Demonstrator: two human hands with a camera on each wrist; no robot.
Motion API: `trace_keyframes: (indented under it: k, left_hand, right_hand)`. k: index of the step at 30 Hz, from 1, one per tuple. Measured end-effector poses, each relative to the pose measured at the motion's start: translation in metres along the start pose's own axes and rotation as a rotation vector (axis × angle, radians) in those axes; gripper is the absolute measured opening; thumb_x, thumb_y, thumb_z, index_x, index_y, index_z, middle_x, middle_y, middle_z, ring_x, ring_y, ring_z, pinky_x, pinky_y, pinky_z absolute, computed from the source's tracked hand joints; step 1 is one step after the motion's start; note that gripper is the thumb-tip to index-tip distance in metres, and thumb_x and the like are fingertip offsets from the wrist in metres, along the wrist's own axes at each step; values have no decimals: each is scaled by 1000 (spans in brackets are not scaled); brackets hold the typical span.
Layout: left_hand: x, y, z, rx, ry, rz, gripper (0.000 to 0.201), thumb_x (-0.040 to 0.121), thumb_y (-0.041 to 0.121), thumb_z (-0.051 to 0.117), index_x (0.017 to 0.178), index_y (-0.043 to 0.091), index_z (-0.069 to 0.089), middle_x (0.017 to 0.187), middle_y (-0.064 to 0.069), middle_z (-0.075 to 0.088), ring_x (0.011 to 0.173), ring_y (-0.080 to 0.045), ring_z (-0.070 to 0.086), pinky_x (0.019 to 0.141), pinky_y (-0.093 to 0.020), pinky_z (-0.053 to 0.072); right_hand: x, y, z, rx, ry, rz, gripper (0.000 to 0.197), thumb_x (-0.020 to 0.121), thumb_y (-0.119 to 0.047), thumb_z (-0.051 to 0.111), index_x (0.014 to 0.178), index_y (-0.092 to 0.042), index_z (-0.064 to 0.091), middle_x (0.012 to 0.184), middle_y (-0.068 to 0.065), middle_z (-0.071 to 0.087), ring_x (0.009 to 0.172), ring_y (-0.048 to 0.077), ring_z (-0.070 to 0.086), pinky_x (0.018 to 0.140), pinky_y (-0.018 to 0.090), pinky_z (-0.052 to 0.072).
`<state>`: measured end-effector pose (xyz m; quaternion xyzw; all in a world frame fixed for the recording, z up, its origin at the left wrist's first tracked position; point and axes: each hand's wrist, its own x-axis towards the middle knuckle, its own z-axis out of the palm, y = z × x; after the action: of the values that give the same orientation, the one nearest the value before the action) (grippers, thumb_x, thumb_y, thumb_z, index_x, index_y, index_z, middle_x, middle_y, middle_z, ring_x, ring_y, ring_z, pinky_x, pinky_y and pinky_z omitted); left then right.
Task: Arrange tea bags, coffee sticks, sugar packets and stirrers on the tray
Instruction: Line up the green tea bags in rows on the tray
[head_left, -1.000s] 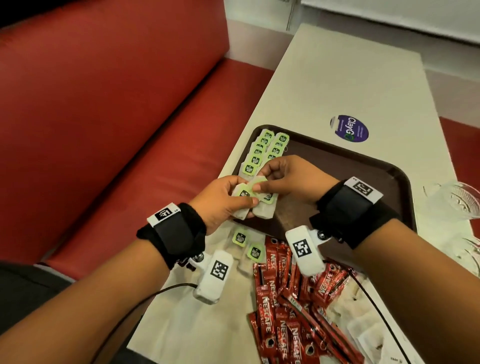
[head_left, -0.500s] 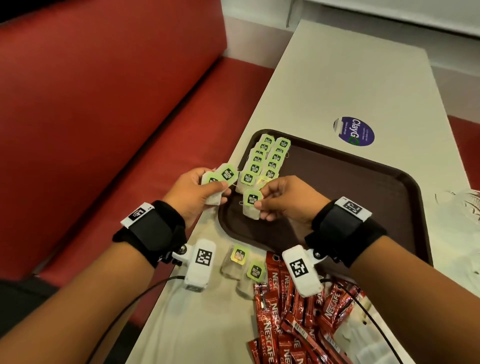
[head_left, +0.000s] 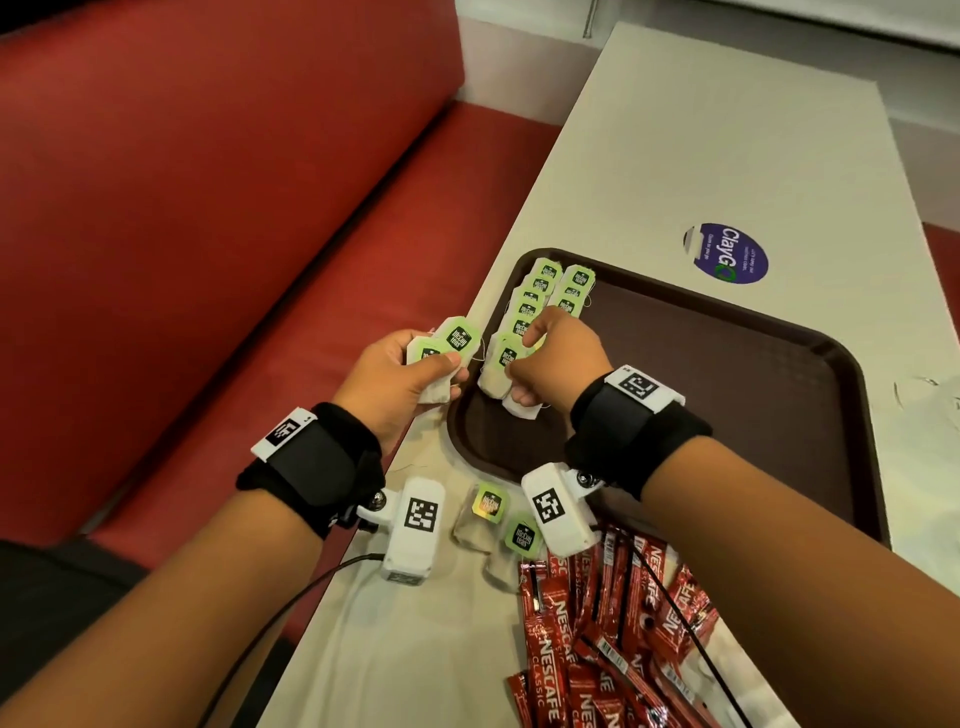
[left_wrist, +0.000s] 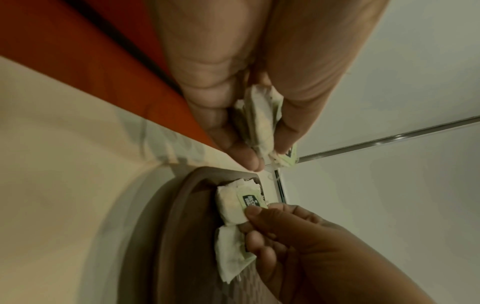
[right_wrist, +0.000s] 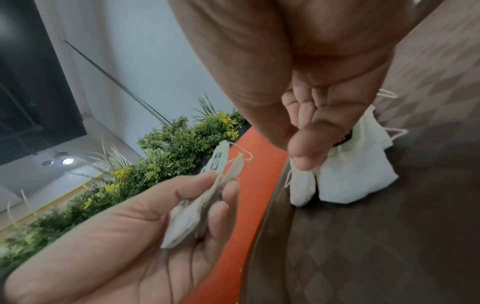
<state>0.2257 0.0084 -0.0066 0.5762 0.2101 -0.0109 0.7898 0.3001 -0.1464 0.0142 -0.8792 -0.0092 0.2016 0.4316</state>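
Observation:
A brown tray (head_left: 727, 395) lies on the pale table (head_left: 701, 156). Two rows of green-tagged tea bags (head_left: 550, 293) run along the tray's far left corner. My right hand (head_left: 558, 358) pinches a tea bag (head_left: 501, 371) at the near end of those rows, low over the tray floor (right_wrist: 389, 236); in the right wrist view the bag (right_wrist: 302, 188) hangs from the thumb beside a laid bag (right_wrist: 355, 176). My left hand (head_left: 402, 376) grips two tea bags (head_left: 447, 348) just left of the tray rim (left_wrist: 182, 205), pinched between thumb and fingers (left_wrist: 259, 115).
Two loose tea bags (head_left: 485, 517) lie on the table near the tray's front edge. A pile of red Nescafe coffee sticks (head_left: 608, 644) sits at the front right. A purple sticker (head_left: 727, 254) is beyond the tray. A red bench seat (head_left: 208, 260) runs along the table's left side.
The hands, together over the tray's near corner, have parted. The right one carried a single tea bag up to the near end of the rows. The left moved left with its bags.

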Motion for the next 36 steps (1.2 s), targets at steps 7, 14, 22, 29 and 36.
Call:
trace_keyframes:
  k: [7, 14, 22, 29, 36]
  left_hand:
    - [-2, -1, -1, 26, -10, -8, 12, 88, 3, 64, 95, 12, 60, 83, -8, 71, 76, -18, 66, 68, -24, 57]
    - [-3, 0, 0, 28, -2, -18, 11, 89, 4, 64, 95, 12, 61, 83, -8, 71, 78, -19, 66, 69, -25, 57]
    - [-6, 0, 10, -29, -99, -5, 9, 91, 6, 60, 100, 6, 59, 86, -10, 69, 77, -17, 69, 69, -26, 58]
    - [-10, 0, 12, 107, -91, -12, 15, 96, 23, 55, 93, 9, 60, 83, -7, 68, 67, -10, 68, 56, -17, 55]
    - [-10, -2, 6, 196, 21, -72, 26, 100, 27, 50, 82, 10, 57, 64, -2, 64, 52, -10, 62, 42, -19, 43]
  right_hand:
    - [5, -5, 3, -206, 21, -79, 21, 79, -1, 62, 87, -12, 47, 84, 17, 68, 64, 33, 70, 57, 43, 60]
    - [12, -5, -2, -387, 39, -146, 30, 79, -20, 73, 95, -11, 49, 93, 11, 65, 82, 31, 67, 73, 41, 57]
    - [-14, -13, -9, -134, -36, -395, 24, 88, -35, 66, 84, -11, 67, 78, 2, 66, 65, 7, 55, 63, 25, 44]
    - [-18, 0, -27, 374, -26, -270, 13, 86, -6, 67, 79, -10, 57, 71, 10, 62, 64, 16, 63, 62, 30, 50]
    - [-32, 22, -40, 485, -234, -44, 14, 87, 2, 64, 86, -6, 53, 71, 16, 66, 59, 19, 70, 51, 22, 55]
